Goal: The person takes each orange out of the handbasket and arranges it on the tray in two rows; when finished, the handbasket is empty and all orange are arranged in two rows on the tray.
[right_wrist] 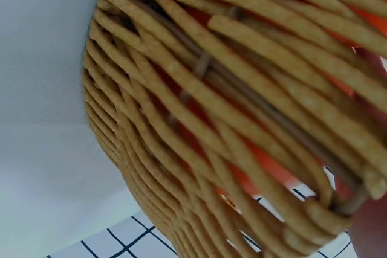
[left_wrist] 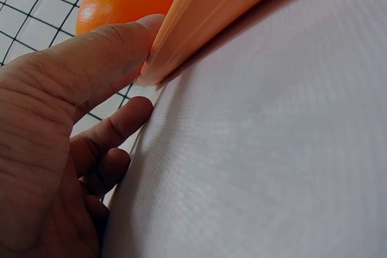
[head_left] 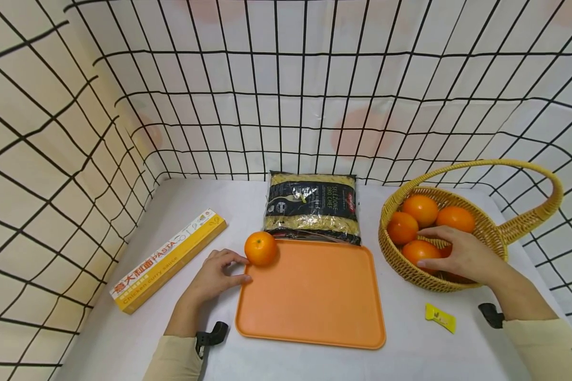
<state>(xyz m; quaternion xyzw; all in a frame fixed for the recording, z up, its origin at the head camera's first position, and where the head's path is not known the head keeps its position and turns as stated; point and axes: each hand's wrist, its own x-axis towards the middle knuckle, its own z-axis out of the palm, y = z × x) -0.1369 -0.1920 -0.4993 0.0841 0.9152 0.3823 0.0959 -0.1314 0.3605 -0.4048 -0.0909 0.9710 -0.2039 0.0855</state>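
Just right of the orange tray (head_left: pixel 314 296), toward its near end, lies a yellow packet (head_left: pixel 440 317). The left hand (head_left: pixel 214 275) is at the tray's left rim, its grip loosely parted, thumb on the rim, enclosing nothing. Right of the tray, the right hand (head_left: pixel 462 256) reaches into the wicker basket (head_left: pixel 405 269), grip parted above the fruits (head_left: pixel 420 210), not visibly closed round one. The loose orange (head_left: pixel 260 248) sits at the tray's far left corner; it should be firm, fairly weighty, smooth-skinned and prone to roll, best cupped round its middle.
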